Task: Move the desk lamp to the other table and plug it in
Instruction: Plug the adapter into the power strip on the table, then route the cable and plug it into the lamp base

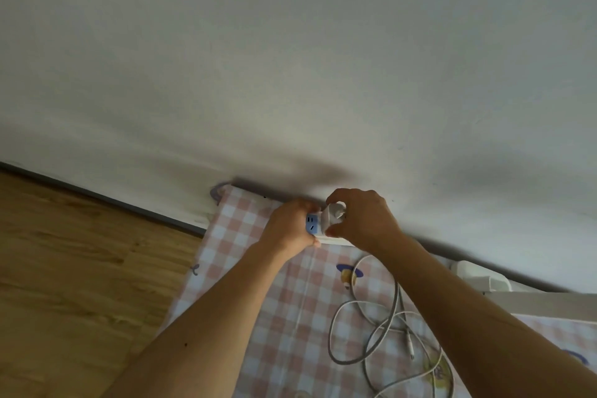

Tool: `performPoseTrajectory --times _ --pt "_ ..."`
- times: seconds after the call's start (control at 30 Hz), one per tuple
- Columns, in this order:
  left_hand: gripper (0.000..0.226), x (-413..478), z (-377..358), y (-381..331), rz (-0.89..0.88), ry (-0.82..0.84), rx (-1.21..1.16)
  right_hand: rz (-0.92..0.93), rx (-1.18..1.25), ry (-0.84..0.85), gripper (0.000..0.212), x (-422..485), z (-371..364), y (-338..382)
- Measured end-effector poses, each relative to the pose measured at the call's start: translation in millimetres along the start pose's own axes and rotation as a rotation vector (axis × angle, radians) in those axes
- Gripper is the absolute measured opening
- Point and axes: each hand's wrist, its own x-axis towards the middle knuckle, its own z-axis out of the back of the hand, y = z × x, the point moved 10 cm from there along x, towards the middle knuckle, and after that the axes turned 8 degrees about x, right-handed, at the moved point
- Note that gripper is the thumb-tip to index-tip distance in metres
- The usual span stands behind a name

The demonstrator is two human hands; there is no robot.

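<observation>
White and boxy, the plug is pinched in the right hand, just beside the blue-faced power strip. The left hand grips the strip on the checked tablecloth by the wall. This looks like the plugging-in step: the prongs need lining up with a socket, then a firm push; the lamp itself cannot be made out.

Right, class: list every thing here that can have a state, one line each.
Power strip: held at the table's far edge, visible blue socket free.
Plug: at the strip, whether fully in cannot be told.
Left hand: grips the power strip.
Right hand: pinches the plug.
Cable: loosely coiled on the table.
</observation>
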Motion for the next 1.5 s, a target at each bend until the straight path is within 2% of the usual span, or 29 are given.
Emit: performPoseTrajectory --times 0.3,0.4,0.5,0.57,0.63,0.7,0.77,0.83,0.93,1.0,1.07,1.1,1.23,1.4,1.5 --pt "0.043 -1.4 1.4 -6.1 -0.034 0.005 0.052 -0.047 -0.080 0.021 0.035 6.8 -18.5 -3.2" --pt "0.043 -2.7 1.4 -9.8 -0.054 0.014 0.094 -0.045 -0.093 0.021 0.032 5.4 -18.8 -3.5" --pt "0.044 -3.6 -0.5 -11.2 -0.068 0.043 0.137 -0.039 -0.108 0.071 0.038 5.4 -18.5 -6.3" --pt "0.048 -4.7 0.2 -11.4 -0.081 0.056 0.163 -0.038 0.020 0.100 0.049 1.2 -17.7 -11.7" --pt "0.054 -5.4 2.8 -9.4 -0.098 0.051 0.174 -0.106 0.296 0.050 0.058 -8.4 -9.2 -23.0" --pt "0.058 -5.9 4.7 -8.6 -0.114 0.047 0.193 -0.177 0.571 -0.113 0.047 -18.1 10.1 -42.7" --pt "0.056 -7.9 5.3 -8.8 -0.128 0.052 0.219 -0.214 0.696 -0.263 0.027 -30.2 27.3 -64.0" --pt "0.056 -13.1 10.8 -14.5 -0.140 0.007 0.169 -0.239 0.602 -0.372 0.020 -51.7 39.4 -85.6" --pt "0.042 -29.5 47.4 -23.2 -0.120 -0.296 -0.028 -0.371 0.445 -0.433 0.018 -86.0 29.8 -127.2" --pt "0.031 -46.3 72.5 -36.2 -0.135 -0.513 -0.090 -0.454 0.347 -0.368 0.021 -104.2 8.2 -150.0" --pt "0.025 -59.1 87.3 -52.9 -0.166 -0.631 -0.109 -0.488 0.234 -0.247 0.014 -114.9 -17.4 -162.7" --pt "0.023 -62.8 91.9 -60.2 -0.171 -0.659 -0.108 -0.500 0.196 -0.206 0.010 -118.7 -27.4 -166.8" --pt "0.017 -72.7 102.1 -84.5 -0.227 -0.686 -0.075 -0.536 0.129 -0.187 0.019 -122.5 -40.8 -174.5" --pt "0.014 -88.6 94.3 -118.6 -0.335 -0.637 0.008 -0.564 0.096 -0.098 0.023 -129.7 -50.6 -185.4" --pt "0.011 -94.6 79.1 -136.6 -0.384 -0.585 0.049 -0.550 0.161 -0.081 0.019 -138.8 -53.3 -186.4"
